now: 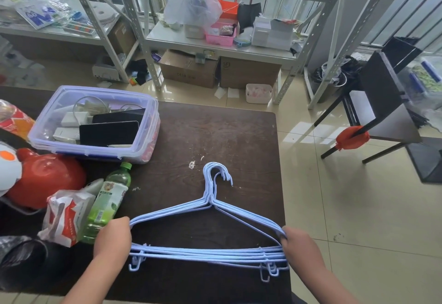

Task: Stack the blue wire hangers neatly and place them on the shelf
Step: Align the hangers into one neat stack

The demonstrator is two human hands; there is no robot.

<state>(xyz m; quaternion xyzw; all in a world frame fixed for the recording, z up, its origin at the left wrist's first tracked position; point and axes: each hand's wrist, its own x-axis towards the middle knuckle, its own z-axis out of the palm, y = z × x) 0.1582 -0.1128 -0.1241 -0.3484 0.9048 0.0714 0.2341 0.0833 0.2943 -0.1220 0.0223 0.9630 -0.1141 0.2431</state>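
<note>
The bundle of blue hangers (208,253) lies flat on the dark surface (215,136), its long axis running side to side between the two hands, the hooks (217,172) pointing away from the person toward the shelf (222,45) across the floor. The left hand (112,239) is clenched around the left corner of the bundle and the right hand (299,244) grasps the right corner, so each set of fingers already holds one end and neither hand is nearer than the other. The wires are roughly but not fully lined up: the hooks fan slightly and the little clips near both lower corners sit at uneven heights, so squaring looks unfinished. Just left of the left fingers lie a green bottle (107,205) and a red and white packet (64,217), close enough to snag the left corner. Farther beyond the left fingers stands a clear plastic box (95,121). The shelf's middle level is crowded with a pink basket (220,35), a plastic bag (191,4) and white boxes (270,33), so free room there looks scarce.
</note>
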